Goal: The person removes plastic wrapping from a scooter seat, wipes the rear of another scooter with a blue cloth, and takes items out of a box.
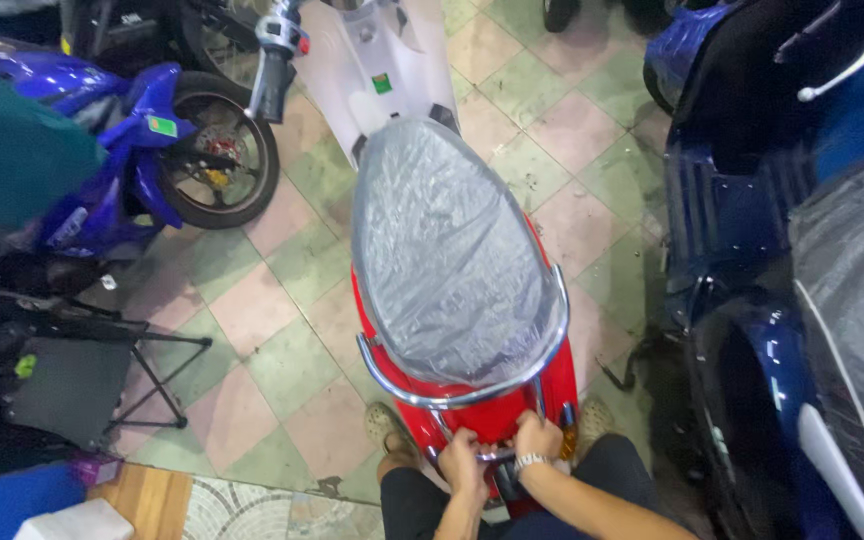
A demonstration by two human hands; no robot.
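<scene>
A red scooter (492, 410) stands in front of me, its seat (447, 255) wrapped in clear plastic and ringed by a chrome grab rail (392, 375). Both my hands are pressed against the rear of the red body, just below the rail. My left hand (460, 462) has its fingers curled on a small chrome part at the tail. My right hand (537, 438), with a metal watch on the wrist, grips the same spot beside it. What lies under the fingers is hidden.
A blue motorcycle (112, 150) stands at the left with its wheel near the scooter. Another blue scooter (752, 250) with a plastic-covered seat is close on the right. A black folding stand (82, 380) sits lower left. The floor is pink and green tiles (282, 300).
</scene>
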